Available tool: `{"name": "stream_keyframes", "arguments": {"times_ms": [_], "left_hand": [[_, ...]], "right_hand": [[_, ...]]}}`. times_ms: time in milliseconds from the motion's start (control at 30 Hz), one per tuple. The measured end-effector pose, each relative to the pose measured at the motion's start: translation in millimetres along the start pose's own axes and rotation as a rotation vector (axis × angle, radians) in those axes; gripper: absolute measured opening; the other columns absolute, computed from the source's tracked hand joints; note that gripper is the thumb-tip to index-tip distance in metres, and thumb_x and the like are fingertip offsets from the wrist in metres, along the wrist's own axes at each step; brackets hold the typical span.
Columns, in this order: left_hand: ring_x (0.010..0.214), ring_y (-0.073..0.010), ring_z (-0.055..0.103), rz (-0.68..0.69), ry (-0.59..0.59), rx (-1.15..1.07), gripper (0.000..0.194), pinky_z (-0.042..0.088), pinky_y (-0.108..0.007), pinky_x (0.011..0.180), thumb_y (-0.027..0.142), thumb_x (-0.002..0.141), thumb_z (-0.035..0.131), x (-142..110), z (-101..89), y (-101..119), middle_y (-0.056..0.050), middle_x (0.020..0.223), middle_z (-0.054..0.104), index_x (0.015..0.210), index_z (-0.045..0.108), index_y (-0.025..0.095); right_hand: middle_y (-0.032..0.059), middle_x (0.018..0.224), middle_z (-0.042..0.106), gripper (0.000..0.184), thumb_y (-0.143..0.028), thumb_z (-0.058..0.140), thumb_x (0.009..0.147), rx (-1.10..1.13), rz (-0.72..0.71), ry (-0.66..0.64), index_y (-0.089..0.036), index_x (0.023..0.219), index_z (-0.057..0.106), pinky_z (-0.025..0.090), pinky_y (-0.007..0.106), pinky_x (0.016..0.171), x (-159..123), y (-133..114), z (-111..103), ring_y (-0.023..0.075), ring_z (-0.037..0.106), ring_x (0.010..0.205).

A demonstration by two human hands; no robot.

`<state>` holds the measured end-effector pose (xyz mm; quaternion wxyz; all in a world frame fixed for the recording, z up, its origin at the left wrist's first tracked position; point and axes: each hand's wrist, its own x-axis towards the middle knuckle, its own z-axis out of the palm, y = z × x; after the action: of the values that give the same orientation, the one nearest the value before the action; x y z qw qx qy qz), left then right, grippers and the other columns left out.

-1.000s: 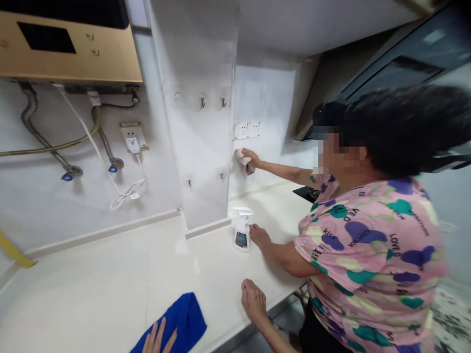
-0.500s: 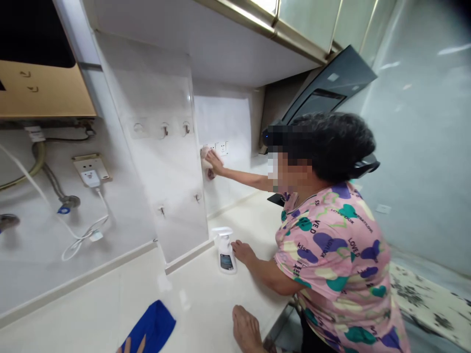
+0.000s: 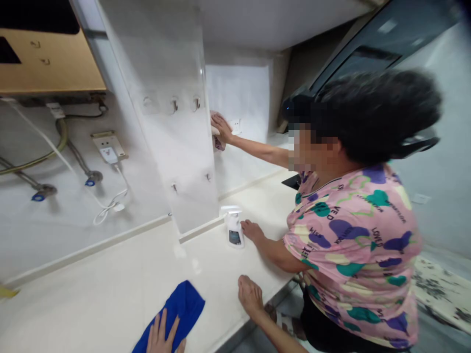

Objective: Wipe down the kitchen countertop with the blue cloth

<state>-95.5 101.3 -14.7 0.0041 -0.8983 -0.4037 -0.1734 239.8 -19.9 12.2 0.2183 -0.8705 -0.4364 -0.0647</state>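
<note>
My left hand (image 3: 162, 336) lies flat with fingers spread on a blue cloth (image 3: 176, 309) on the white countertop (image 3: 91, 294), at the bottom edge of view. My right hand (image 3: 250, 295) rests knuckles-up near the counter's front edge with its fingers curled under; nothing shows in it. Beside me a person in a pink patterned shirt (image 3: 353, 250) leans over the counter. Their far hand (image 3: 222, 128) presses a pale rag against the wall by a socket. Their near hand (image 3: 252, 230) rests beside a white spray bottle (image 3: 234, 227).
A white pillar (image 3: 176, 147) with small hooks juts from the wall. On the left wall hang a gold water heater (image 3: 47, 63), hoses, valves and a socket with a white cable (image 3: 110, 152). A dark range hood (image 3: 368, 54) is at the upper right. A patterned mat (image 3: 437, 289) lies on the floor.
The view swung about. My left hand came further into view on the blue cloth. The other person's rag hand moved up the wall, from below the sockets to beside them.
</note>
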Motion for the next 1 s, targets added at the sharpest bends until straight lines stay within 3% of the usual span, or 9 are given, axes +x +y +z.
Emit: {"name": "stream_keyframes", "arguments": {"times_ms": [167,333,467,567,667,733,833,1000], "left_hand": [[0.149,-0.0366,0.023,-0.098,-0.129,0.003,0.055,0.032,-0.058,0.118,0.048,0.085,0.054,10.1,-23.3,29.1,-0.011,0.159,0.036,0.137,0.055,0.028],[0.149,-0.0391,0.022,-0.23,-0.12,0.069,0.05,0.026,-0.063,0.118,0.037,0.091,0.048,29.6,-23.5,60.1,-0.016,0.157,0.037,0.138,0.054,0.024],[0.146,-0.0439,0.026,-0.238,-0.244,0.108,0.052,0.023,-0.064,0.118,0.034,0.09,0.048,39.9,-26.1,67.6,-0.023,0.156,0.036,0.139,0.053,0.018],[0.146,-0.0494,0.021,-0.32,-0.327,0.093,0.063,0.018,-0.069,0.116,0.046,0.089,0.049,51.1,-26.3,77.2,-0.028,0.158,0.027,0.143,0.047,0.014],[0.144,-0.0557,0.016,-0.431,-0.347,0.058,0.073,0.014,-0.08,0.109,0.059,0.085,0.051,63.6,-22.4,95.3,-0.027,0.161,0.018,0.146,0.043,0.02],[0.143,-0.0576,0.017,-0.453,-0.324,0.036,0.066,0.013,-0.085,0.104,0.056,0.086,0.049,71.2,-19.5,107.0,-0.023,0.162,0.019,0.146,0.044,0.028],[0.143,-0.0536,0.023,-0.365,-0.288,-0.024,0.053,0.014,-0.083,0.106,0.041,0.092,0.043,79.8,-17.3,117.8,-0.022,0.159,0.03,0.143,0.049,0.027],[0.14,-0.0327,0.042,-0.258,-0.29,-0.161,0.045,0.031,-0.052,0.117,0.011,0.087,0.041,91.2,-20.9,120.3,-0.019,0.14,0.057,0.124,0.066,0.018]], "right_hand": [[0.0041,0.08,0.065,0.031,-0.017,0.034,0.099,0.019,0.009,-0.087,-0.017,0.084,0.06,0.025,0.028,0.063,-0.7,6.8,3.1,0.0114,0.055,0.068],[0.0039,0.081,0.064,0.031,-0.02,0.033,0.101,0.027,0.023,-0.124,-0.016,0.086,0.06,0.023,0.029,0.062,-0.3,11.2,0.9,0.0108,0.051,0.066],[0.0033,0.08,0.063,0.029,-0.019,0.035,0.1,0.022,0.037,-0.123,-0.017,0.085,0.061,0.022,0.029,0.061,-0.6,9.4,-3.6,0.0101,0.049,0.064],[0.0032,0.081,0.063,0.026,-0.018,0.038,0.099,0.019,0.045,-0.121,-0.017,0.086,0.061,0.022,0.029,0.061,-1.4,7.3,-3.6,0.01,0.048,0.064],[0.0034,0.081,0.063,0.025,-0.018,0.039,0.098,0.016,0.049,-0.118,-0.017,0.086,0.061,0.021,0.03,0.061,-2.5,5.9,-2.0,0.0102,0.048,0.063],[0.0034,0.081,0.063,0.025,-0.017,0.039,0.098,0.012,0.047,-0.116,-0.016,0.086,0.061,0.021,0.03,0.061,-3.0,5.5,-1.2,0.0103,0.048,0.064],[0.0032,0.082,0.063,0.025,-0.018,0.039,0.099,0.006,0.036,-0.113,-0.016,0.086,0.061,0.021,0.029,0.061,-3.8,6.0,-1.5,0.0102,0.049,0.065],[0.0029,0.082,0.062,0.025,-0.019,0.04,0.099,-0.002,0.025,-0.102,-0.016,0.086,0.061,0.02,0.028,0.061,-7.8,7.3,-3.4,0.0095,0.048,0.064]]}}
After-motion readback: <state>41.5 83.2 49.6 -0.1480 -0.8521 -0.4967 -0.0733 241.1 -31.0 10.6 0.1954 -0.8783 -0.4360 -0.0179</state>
